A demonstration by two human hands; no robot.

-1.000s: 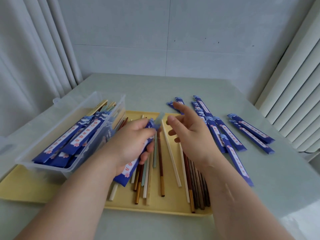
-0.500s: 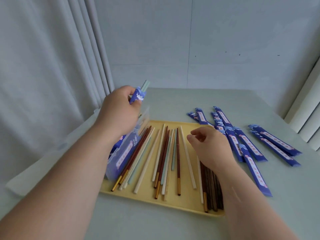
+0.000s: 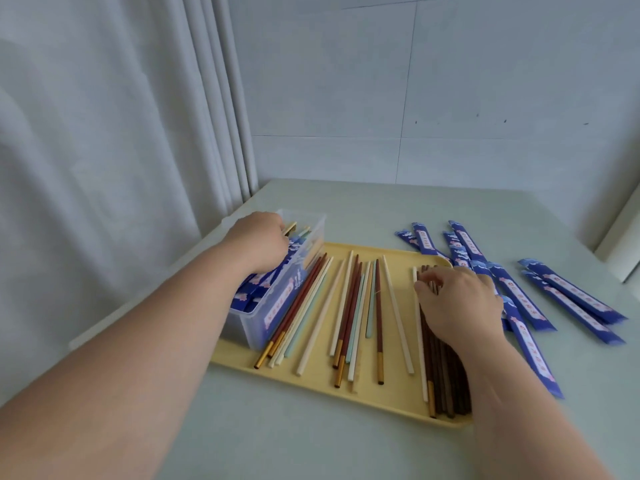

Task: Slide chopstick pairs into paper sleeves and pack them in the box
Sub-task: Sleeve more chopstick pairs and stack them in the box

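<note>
My left hand [image 3: 258,244] reaches into the clear plastic box [image 3: 277,308] at the tray's left end, fingers curled down on a blue sleeved chopstick pair [image 3: 294,244] among the other packed sleeves. Pale green and gold chopstick ends stick out just beyond the knuckles. My right hand [image 3: 459,303] lies over the bundle of dark brown chopsticks [image 3: 446,375] at the tray's right side, thumb and fingertips pinching their far ends. Several loose chopsticks [image 3: 346,306] in cream, red-brown and pale green lie on the yellow tray [image 3: 381,398].
Several empty blue paper sleeves [image 3: 571,301] lie on the pale table [image 3: 346,445] right of the tray. A white curtain [image 3: 104,168] hangs close on the left, and a tiled wall stands behind. The box's lid edge shows pale at the table's left.
My left hand has come down from above the table into the box with the sleeved pair. My right hand has moved right onto the dark brown chopsticks. The camera has turned left.
</note>
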